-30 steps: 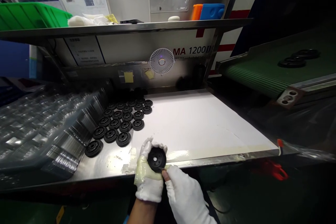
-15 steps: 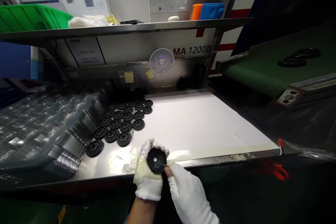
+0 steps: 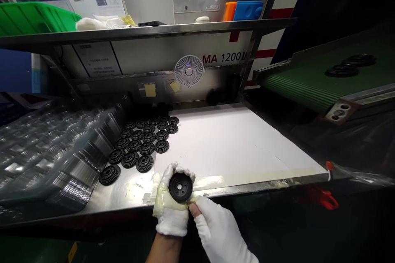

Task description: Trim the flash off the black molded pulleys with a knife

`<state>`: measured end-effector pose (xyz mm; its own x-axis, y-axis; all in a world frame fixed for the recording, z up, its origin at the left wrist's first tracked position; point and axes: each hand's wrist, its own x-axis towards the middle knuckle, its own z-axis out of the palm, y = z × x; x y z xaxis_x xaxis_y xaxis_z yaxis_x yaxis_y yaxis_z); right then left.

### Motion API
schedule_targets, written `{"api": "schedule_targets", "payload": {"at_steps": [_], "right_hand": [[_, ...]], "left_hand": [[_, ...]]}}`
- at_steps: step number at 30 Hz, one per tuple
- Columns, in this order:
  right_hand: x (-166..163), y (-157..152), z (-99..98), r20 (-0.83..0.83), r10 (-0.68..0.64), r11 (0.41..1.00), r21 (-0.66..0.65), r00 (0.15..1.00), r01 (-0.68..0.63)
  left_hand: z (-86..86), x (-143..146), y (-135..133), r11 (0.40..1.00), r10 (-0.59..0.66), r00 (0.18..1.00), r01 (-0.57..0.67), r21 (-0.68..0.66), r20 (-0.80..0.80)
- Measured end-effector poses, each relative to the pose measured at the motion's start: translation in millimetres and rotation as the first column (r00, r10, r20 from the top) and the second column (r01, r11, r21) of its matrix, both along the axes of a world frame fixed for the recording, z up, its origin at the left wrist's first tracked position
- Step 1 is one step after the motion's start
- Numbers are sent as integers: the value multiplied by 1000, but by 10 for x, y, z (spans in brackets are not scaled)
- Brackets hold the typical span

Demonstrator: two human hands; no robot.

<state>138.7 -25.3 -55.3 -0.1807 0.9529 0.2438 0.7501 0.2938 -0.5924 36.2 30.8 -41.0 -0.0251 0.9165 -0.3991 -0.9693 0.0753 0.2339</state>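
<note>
My left hand [image 3: 171,215] grips a black ribbed disc [image 3: 180,187] at the near edge of the white sheet [image 3: 228,144], its central hole facing me. My right hand [image 3: 220,230] is half-closed, fingertips [image 3: 194,209] pressed to the disc's lower rim. Left of the sheet, a block of matching discs [image 3: 138,144] lies in rows; right of it, two more discs [image 3: 350,65] sit on a green conveyor [image 3: 308,86].

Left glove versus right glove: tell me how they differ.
The left glove is wrapped in yellowish tape; the right glove shows none. The left glove cradles the black disc from behind; the right glove only reaches its lower edge, a bare fingertip showing. Both are white fabric.
</note>
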Motion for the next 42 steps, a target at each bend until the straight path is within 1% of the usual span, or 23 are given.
{"api": "schedule_targets", "payload": {"at_steps": [3,5,7,9,12,14,15,17,19,22,24,28,32,35,38,40,42], "right_hand": [[87,6,76,-85,64,991,-113,994,-74],[186,31,120,-39,45,985,-165,998,-51],[285,52,159,65,-12,982,-189,998,24],[345,55,192,110,-38,986,-160,993,56],[317,33,205,20,-30,999,-19,999,30],[235,18,170,-30,-56,997,55,998,57],[187,13,143,-35,-73,995,69,997,75],[99,2,84,-20,-87,994,71,996,88],[43,-13,43,7,-70,995,66,998,69],[33,-43,39,-8,9,999,41,1000,-8],[62,-52,59,-48,27,999,37,998,-25],[131,-33,89,-78,-58,994,86,995,64],[168,-12,107,-107,-113,992,47,988,118],[194,1,136,-108,-149,987,41,983,154],[258,29,170,-108,-165,985,25,980,168],[354,59,184,-124,-129,992,-4,984,129],[516,100,194,-136,-80,997,-20,987,78]], "left_hand": [[-18,-69,9,1000,-3,1000,3,4,-9],[-31,-106,8,1000,-13,1000,13,24,-19],[-39,-123,2,999,-13,999,13,30,-32],[-40,-116,-11,1000,-3,998,4,29,-55],[-21,-72,-40,998,25,996,-21,55,-83],[4,-39,-64,999,22,999,-20,47,-43],[18,-26,-75,999,18,1000,-18,36,-9],[45,-9,-92,1000,19,998,-20,17,52],[61,-6,-98,1000,12,996,-12,-3,87],[65,-16,-89,1000,-9,995,11,-18,96],[64,-21,-84,1000,4,996,-3,-12,87],[75,-20,-103,999,43,997,-43,-7,58],[112,-4,-123,999,48,997,-48,1,-55],[160,18,-116,996,65,994,-71,-58,-93],[194,22,-110,986,91,993,-100,-130,-73],[198,-4,-122,991,61,997,-66,-119,-49],[197,-53,-150,999,-29,999,27,-33,-42]]}}
